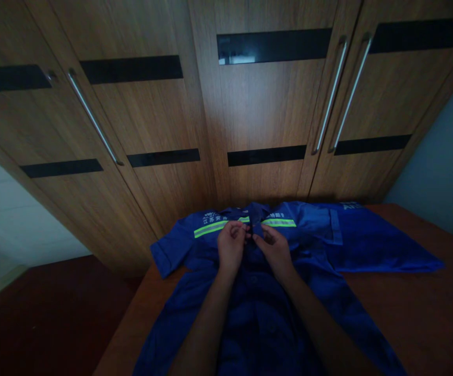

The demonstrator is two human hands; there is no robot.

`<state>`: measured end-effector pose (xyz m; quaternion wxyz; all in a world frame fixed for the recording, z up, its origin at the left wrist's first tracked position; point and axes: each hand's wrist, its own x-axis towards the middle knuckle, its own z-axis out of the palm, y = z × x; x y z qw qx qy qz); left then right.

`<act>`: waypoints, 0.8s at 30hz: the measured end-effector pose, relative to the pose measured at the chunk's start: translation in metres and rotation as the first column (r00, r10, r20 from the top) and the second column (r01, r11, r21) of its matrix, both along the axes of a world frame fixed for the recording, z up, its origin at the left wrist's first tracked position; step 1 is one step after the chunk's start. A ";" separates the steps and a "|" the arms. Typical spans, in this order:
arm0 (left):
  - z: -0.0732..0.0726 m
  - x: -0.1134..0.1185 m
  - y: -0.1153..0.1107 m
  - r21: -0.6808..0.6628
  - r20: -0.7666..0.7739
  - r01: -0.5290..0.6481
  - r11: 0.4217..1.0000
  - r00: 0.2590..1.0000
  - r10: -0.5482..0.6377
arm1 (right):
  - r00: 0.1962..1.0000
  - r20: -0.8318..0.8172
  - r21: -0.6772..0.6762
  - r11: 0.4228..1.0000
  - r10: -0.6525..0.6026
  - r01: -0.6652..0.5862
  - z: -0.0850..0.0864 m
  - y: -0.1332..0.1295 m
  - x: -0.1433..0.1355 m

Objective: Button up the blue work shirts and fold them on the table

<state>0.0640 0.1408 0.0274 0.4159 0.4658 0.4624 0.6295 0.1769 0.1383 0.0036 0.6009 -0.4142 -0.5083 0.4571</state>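
Note:
A blue short-sleeved work shirt (312,235) with a yellow-green and grey reflective stripe lies spread on the table, its collar toward the cabinet. Over the middle of its chest, my left hand (232,240) pinches the front edge of the shirt with thumb and fingers. My right hand (275,248) grips the opposite front edge, beside the left one. Between the fingertips the shirt front stands slightly raised. Whether a button is in the fingers is too dark and small to make out.
Beyond the table's far edge rises a wooden cabinet (265,104) with long metal handles. Another piece of blue fabric (386,240) with white lettering lies at the right. The reddish-brown table (418,313) ends at the left above a dark floor (62,313).

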 end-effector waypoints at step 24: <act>-0.004 -0.018 0.001 0.091 -0.372 0.146 0.985 0.923 -0.102 | 0.988 0.156 0.075 0.997 0.014 -0.026 -0.015 0.004 -0.004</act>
